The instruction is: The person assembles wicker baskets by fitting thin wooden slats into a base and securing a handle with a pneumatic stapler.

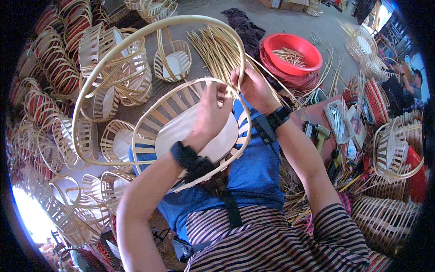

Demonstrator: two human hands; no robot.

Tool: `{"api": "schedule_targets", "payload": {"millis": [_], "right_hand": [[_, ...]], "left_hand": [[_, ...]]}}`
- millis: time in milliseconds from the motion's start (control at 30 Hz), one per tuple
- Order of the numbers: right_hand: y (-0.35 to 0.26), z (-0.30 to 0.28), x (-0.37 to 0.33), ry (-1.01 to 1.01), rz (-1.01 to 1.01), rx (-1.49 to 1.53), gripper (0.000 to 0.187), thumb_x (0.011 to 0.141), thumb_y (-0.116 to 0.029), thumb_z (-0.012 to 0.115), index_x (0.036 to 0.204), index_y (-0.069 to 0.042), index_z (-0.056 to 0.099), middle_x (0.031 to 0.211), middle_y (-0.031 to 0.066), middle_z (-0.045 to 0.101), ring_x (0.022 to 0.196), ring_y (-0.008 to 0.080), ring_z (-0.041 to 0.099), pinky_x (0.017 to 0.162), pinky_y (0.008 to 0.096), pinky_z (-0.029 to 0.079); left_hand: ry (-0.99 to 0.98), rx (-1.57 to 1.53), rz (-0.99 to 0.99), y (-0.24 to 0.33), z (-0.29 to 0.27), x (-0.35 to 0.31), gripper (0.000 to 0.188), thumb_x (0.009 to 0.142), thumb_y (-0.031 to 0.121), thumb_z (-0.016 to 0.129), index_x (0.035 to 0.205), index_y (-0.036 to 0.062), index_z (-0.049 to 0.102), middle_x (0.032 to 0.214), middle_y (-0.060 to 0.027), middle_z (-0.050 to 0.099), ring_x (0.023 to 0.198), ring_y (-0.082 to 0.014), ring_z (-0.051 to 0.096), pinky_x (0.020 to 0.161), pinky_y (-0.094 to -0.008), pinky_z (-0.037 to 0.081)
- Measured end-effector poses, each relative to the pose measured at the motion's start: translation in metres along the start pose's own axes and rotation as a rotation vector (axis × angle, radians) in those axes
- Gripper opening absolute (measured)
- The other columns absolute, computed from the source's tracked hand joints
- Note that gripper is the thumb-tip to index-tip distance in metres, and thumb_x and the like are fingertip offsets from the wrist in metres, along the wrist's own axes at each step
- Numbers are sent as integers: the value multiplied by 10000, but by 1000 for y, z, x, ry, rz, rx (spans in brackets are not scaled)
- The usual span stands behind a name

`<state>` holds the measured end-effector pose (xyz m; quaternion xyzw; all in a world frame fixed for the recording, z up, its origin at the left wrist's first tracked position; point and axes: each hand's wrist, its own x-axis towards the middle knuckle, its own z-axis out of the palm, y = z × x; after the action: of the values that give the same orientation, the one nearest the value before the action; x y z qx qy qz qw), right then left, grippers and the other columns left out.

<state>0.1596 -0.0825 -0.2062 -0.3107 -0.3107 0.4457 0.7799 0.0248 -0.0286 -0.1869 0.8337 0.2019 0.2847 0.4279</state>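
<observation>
A shallow oval basket [165,111] of pale wooden slats with a flat light base rests tilted across my blue-trousered thighs. From its far right rim a long cane strip [149,26] rises in a wide loop to the left and comes back down to the near left rim. My right hand [257,90] pinches the cane just outside the far right rim. Across the basket's inside reaches my left hand [213,111], its bent fingers closed at the same stretch of rim. Those fingers partly hide what lies between them.
Finished-looking handled baskets [174,61] and tall stacks crowd the left. Ahead lie a bundle of cane rods [217,50] and a red basin [292,54] with short sticks. Right of me are a nail gun [321,136], a tray [337,120] and more baskets [392,149]. Another person [412,86] sits far right.
</observation>
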Motion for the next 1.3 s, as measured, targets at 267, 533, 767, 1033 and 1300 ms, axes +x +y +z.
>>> {"api": "schedule_targets", "payload": {"millis": [267,533,767,1033,1300], "right_hand": [[1,-4,-4,89,88,5,322,812,-235,417,1027,-3,481,944,45,507,873,138,461,816,274,348],[13,10,-20,70,186,153,320,845,-338,362,964,-72,492,876,28,539,795,123,508,719,244,383],[-5,25,-45,107,261,153,286,802,-313,482,961,-75,495,884,12,530,824,114,493,753,243,370],[22,64,-127,-141,638,159,458,808,-340,470,1119,-13,391,1016,112,515,914,205,519,761,346,454],[43,93,-142,57,674,-15,397,787,-278,533,980,63,474,898,139,553,821,188,555,735,290,468]], "left_hand": [[-73,-352,-504,-8,43,17,247,724,151,508,910,9,430,722,-60,487,606,-113,476,521,-255,413],[53,-242,-398,10,26,23,264,733,229,524,791,-29,523,604,-57,495,515,-130,496,428,-257,402],[-136,-98,-541,55,-30,14,273,760,220,446,671,-32,501,522,-28,446,456,-104,468,413,-232,358],[-820,-462,-541,47,-111,-6,263,816,282,423,780,39,519,512,73,316,412,-12,261,385,-175,169],[-979,-517,-509,-7,-107,-9,239,792,274,457,779,40,502,516,77,329,390,-3,260,350,-156,168]]}}
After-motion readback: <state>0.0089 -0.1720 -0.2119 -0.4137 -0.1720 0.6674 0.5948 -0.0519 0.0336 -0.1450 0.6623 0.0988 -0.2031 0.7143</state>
